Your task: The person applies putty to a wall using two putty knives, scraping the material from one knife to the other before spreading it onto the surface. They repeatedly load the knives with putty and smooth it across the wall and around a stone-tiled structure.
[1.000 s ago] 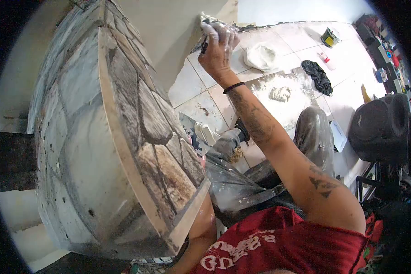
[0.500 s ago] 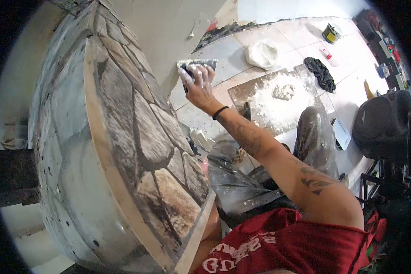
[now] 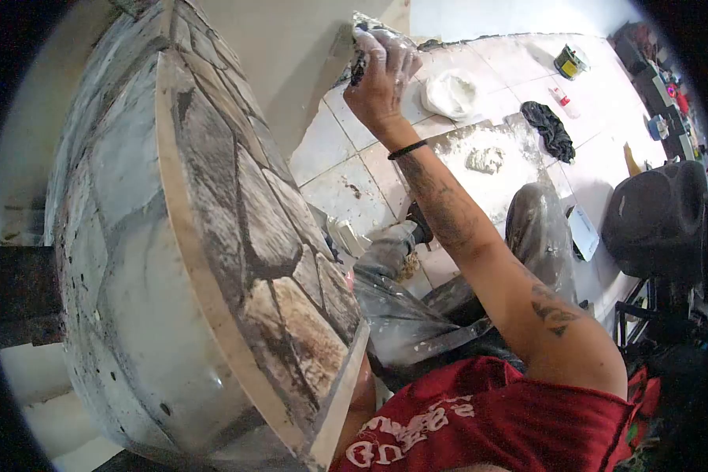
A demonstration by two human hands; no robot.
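Note:
My right hand (image 3: 385,75), whitened with compound, is wrapped round a putty knife (image 3: 363,25) at the top of the view. Its blade is smeared white and lies close against the pale wall (image 3: 291,59). Low on the floor, a board (image 3: 446,140) covered in white powder bears a lump of white paste (image 3: 485,160). My left hand is hidden behind the stone-patterned panel (image 3: 263,208); only a bit of that arm shows at its lower edge.
The panel's long edge rises close on my left. Around the tiled floor are a white bag of powder (image 3: 450,94), a black cloth (image 3: 549,132), a small bottle (image 3: 560,97) and a can (image 3: 570,61). A black speaker-like box (image 3: 654,216) stands at right, beside my bent knee (image 3: 539,224).
My right hand has moved up and to the right along the wall with the putty knife, whose blade has turned. The view has shifted slightly; the floor items stay put.

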